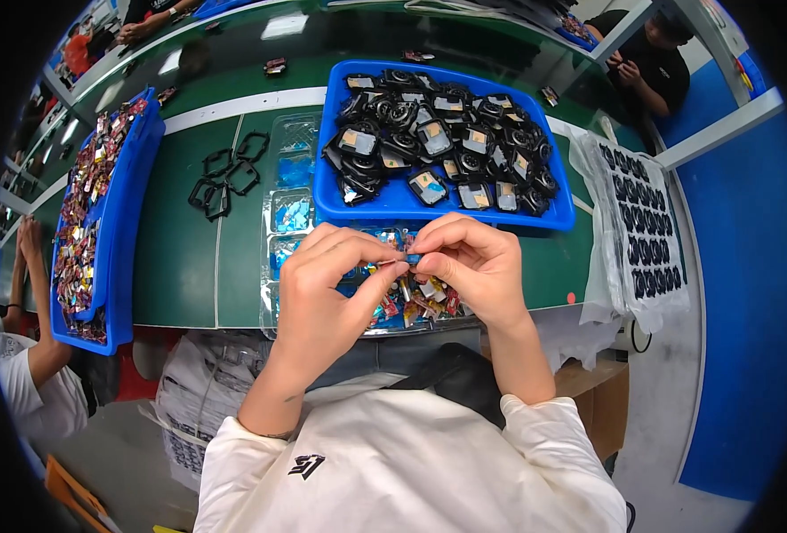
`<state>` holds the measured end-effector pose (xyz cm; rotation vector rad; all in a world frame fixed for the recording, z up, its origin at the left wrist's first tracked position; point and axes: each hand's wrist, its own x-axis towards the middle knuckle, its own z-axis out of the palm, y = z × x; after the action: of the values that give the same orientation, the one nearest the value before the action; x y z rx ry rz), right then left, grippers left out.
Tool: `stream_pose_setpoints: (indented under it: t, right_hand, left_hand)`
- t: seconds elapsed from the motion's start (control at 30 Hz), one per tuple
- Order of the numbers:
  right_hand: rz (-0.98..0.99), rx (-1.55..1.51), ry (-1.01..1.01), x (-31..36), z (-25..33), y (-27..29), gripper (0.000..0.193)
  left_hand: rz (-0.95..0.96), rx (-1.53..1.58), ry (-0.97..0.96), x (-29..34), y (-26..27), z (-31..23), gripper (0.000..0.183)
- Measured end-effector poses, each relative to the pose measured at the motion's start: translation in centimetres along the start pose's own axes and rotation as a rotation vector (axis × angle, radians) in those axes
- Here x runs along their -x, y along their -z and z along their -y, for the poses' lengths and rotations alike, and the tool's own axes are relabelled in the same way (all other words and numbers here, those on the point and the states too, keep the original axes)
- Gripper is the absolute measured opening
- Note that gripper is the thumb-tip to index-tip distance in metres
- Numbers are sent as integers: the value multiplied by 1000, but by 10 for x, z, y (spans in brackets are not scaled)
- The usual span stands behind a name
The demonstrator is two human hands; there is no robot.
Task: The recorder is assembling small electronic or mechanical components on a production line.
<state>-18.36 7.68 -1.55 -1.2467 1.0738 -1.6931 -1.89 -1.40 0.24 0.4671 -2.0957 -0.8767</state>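
Between my two hands, over the near edge of the bench, is a small part with a blue face (413,258). My left hand (335,280) pinches its reddish end between thumb and forefinger. On the other side, my right hand (478,271) grips the blue end in a closed pinch. The part is too small to name. Below my fingers lies a clear plastic compartment tray (269,266) holding shiny blue film pieces (293,211) and a heap of small red, gold and silver electronic parts (424,302).
Beyond my hands stands a blue bin (340,213) of black device housings (433,138). Loose black frames (233,169) lie to its left, near another blue bin (127,266) of small parts. At right, a white sheet (602,240) carries rows of black pieces. Co-workers sit around the bench.
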Motion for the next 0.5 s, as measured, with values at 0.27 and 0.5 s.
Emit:
stream_pose_setpoints:
  t: [0.27,0.5]
  right_hand:
    - [-10,59,2,-1,4,-3,16]
    - [-45,171,70,1,7,-8,19]
  left_hand:
    - [61,109,196,1,1,-6,12]
    - [5,120,145,3,-2,-1,14]
